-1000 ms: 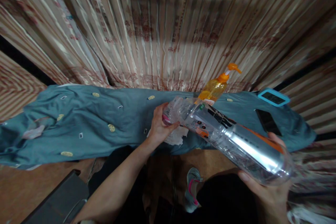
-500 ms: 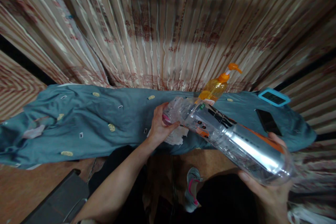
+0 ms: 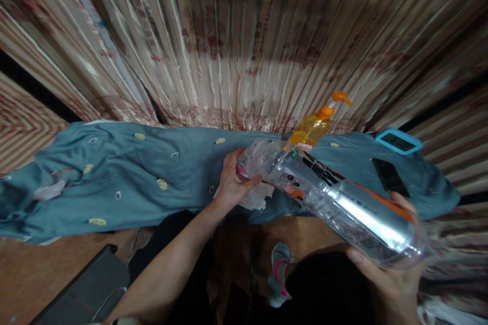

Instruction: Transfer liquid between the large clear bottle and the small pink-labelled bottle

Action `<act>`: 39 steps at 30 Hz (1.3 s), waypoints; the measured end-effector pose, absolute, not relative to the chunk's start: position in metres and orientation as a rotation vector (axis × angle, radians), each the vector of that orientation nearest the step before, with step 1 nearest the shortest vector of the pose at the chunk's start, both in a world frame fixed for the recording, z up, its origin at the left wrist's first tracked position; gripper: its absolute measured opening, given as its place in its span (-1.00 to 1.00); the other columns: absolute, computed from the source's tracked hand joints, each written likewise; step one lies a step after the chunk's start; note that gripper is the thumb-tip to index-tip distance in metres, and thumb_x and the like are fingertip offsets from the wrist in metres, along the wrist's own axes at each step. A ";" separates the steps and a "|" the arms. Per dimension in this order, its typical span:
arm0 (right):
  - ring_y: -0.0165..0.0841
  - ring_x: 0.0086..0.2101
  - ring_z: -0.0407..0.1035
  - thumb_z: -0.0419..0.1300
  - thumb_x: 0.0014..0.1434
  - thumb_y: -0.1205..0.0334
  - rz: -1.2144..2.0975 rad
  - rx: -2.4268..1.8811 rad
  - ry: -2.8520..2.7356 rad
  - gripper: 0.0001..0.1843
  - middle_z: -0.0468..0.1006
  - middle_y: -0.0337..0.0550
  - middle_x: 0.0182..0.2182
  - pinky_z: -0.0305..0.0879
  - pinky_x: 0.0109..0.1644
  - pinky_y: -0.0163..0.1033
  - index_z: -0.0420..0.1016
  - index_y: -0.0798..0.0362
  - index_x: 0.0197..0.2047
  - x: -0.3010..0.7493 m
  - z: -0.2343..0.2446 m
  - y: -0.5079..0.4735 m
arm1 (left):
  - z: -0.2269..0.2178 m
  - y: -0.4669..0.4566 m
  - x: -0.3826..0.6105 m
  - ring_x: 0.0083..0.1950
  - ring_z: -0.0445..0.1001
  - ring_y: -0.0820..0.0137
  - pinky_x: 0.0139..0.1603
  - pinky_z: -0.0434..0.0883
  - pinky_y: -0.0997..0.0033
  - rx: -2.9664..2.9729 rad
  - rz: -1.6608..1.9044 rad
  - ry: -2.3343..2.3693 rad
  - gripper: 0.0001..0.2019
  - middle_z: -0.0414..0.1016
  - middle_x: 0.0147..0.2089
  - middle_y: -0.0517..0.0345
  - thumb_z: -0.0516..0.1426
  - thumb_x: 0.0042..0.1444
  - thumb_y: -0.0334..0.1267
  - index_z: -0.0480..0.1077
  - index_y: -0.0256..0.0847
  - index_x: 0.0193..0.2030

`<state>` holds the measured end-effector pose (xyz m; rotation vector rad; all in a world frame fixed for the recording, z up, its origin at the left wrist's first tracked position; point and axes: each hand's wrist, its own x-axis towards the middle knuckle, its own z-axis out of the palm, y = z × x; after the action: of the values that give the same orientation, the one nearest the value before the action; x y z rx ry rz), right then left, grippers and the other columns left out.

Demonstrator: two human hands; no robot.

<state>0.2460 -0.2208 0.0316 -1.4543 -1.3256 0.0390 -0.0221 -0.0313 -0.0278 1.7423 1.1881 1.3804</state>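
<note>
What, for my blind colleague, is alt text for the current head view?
A left hand and right hand hold a slanted, silver-labelled clear bottle near its ends. Beyond it, an amber pump bottle, dark phone and blue-framed display rest on patterned teal cloth.

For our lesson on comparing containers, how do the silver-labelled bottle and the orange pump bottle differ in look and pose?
The silver-labelled bottle has colourless plastic; the pump bottle looks yellow-orange.
The silver-labelled bottle slants, gripped by the right hand; the pump bottle is in neither hand, partly hidden behind it.
The pump bottle has an orange pump head; none shows on the silver-labelled bottle.
Both are see-through in parts.
</note>
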 end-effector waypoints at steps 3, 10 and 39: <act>0.38 0.39 0.20 0.60 -0.06 -0.24 0.038 -1.465 -1.326 0.27 0.31 0.23 0.43 -0.05 0.51 0.59 0.25 0.07 0.57 0.247 0.031 -0.221 | -0.028 -0.031 -0.022 0.32 0.54 -0.03 0.41 0.47 -0.12 1.722 1.373 1.191 -0.17 0.55 0.24 -0.04 0.57 -0.15 -0.14 0.40 -0.11 0.28; 0.38 0.39 0.20 0.58 -0.02 -0.22 0.038 -1.474 -1.341 0.24 0.29 0.23 0.44 -0.05 0.50 0.62 0.24 0.05 0.59 0.248 0.031 -0.221 | -0.027 -0.031 -0.022 0.31 0.54 -0.02 0.41 0.48 -0.13 1.722 1.370 1.179 -0.17 0.55 0.24 -0.02 0.57 -0.15 -0.16 0.40 -0.10 0.28; 0.48 0.36 0.19 0.63 -0.12 -0.22 0.045 -1.477 -1.308 0.33 0.32 0.28 0.40 -0.09 0.43 0.75 0.25 0.06 0.59 0.253 0.028 -0.222 | -0.028 -0.032 -0.022 0.27 0.57 -0.01 0.35 0.52 -0.08 1.756 1.380 1.196 -0.18 0.56 0.21 -0.03 0.57 -0.15 -0.16 0.41 -0.12 0.28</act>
<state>0.2534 -0.2217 0.0283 -1.4770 -1.3076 0.0447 -0.0218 -0.0315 -0.0280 1.7561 1.1959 1.3798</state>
